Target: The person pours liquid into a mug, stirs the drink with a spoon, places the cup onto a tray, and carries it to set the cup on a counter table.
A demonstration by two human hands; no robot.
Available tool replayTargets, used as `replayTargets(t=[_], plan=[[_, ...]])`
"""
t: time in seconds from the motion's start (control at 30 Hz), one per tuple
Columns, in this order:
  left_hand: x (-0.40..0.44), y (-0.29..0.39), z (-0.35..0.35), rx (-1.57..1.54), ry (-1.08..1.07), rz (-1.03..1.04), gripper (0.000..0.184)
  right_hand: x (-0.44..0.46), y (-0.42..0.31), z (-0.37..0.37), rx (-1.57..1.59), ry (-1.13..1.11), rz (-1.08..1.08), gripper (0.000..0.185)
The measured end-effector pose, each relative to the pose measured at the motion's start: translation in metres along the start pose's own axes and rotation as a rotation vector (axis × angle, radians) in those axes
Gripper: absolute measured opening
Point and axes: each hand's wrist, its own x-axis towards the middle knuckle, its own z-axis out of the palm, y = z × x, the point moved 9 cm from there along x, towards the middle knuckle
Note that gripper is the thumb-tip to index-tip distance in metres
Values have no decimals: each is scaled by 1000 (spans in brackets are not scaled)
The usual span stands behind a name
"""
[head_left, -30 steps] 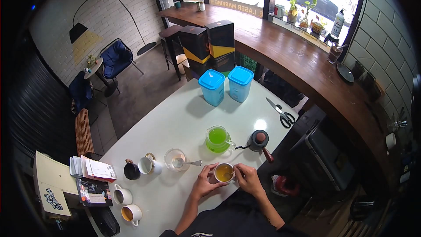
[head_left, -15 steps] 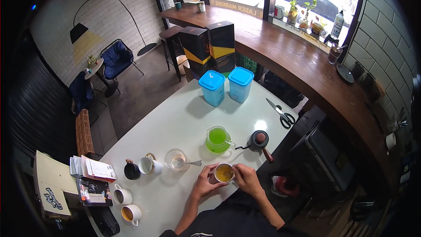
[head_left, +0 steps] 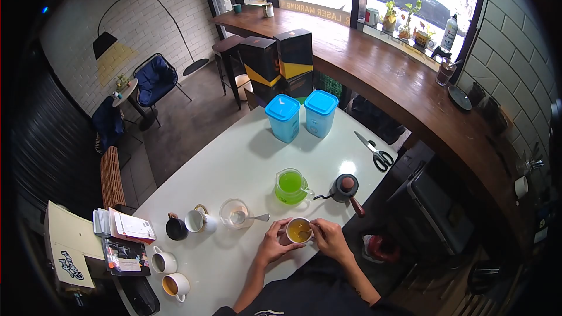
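desk: white, smooth, glossy. room beyond: white brick wall, grey floor, 1 long bar of brown wood beneath the windows. 1 round cup, pale rim, yellow liquid inside: at the desk's near edge, directly before me. my left grip: fingers curved around the cup's side. my right grip: pinching 1 spoon, dipped in the liquid, handle mostly covered. nearby: 1 clear jug, green liquid; 2 squarish blue tubs, lidded; 1 pair of scissors, black-handled.
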Motion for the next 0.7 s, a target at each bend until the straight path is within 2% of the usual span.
replayTargets(t=[0.17,0.37,0.47,0.53,0.7], plan=[[0,-2,1,-23,-5,-13,90,0,-1,2,38,51,-1,9],[-1,-1,1,-32,-14,-15,91,0,-4,8,-12,-14,-56,10],[-1,0,1,-7,-18,-30,91,1,0,2,-46,18,-22,10],[0,-2,1,-4,-20,-27,91,0,0,-5,-34,119,-49,11],[0,-4,2,-27,-26,-47,92,0,1,3,20,36,-18,11]])
